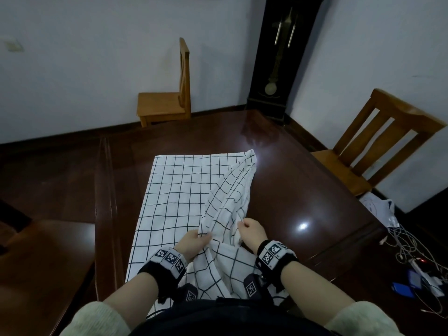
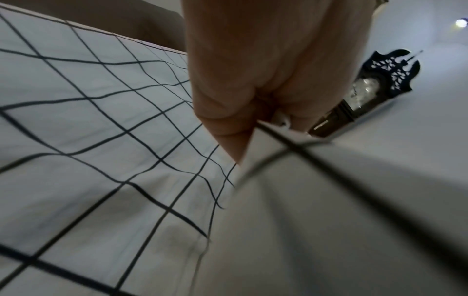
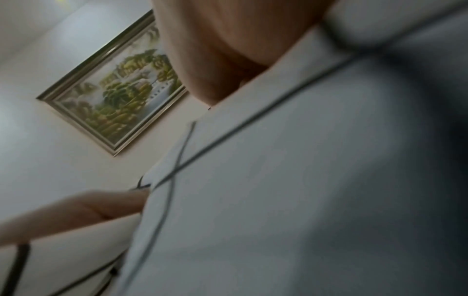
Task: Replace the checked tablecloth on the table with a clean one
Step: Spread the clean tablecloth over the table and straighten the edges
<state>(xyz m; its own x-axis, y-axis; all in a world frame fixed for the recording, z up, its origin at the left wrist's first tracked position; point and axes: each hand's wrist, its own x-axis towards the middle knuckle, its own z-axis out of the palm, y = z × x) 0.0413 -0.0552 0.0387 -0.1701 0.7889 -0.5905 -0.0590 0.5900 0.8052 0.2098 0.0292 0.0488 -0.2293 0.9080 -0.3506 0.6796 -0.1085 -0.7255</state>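
Note:
A white checked tablecloth (image 1: 179, 195) with thin black grid lines lies on the dark wooden table (image 1: 303, 190). Its left part is flat; its right part is gathered into a raised fold running toward me. My left hand (image 1: 196, 241) pinches the near edge of that fold, and the left wrist view shows the thumb and fingers (image 2: 228, 124) closed on a cloth corner (image 2: 278, 140). My right hand (image 1: 251, 230) grips the fold just to the right, its fingers curled into the fabric (image 3: 278, 180). No second cloth is in view.
A wooden chair (image 1: 378, 139) stands at the table's right side and another chair (image 1: 167, 100) by the far wall. A tall dark pendulum clock (image 1: 281, 57) fills the corner. Cables and small devices (image 1: 417, 263) lie on the floor at right. A framed picture (image 3: 113, 100) hangs on the wall.

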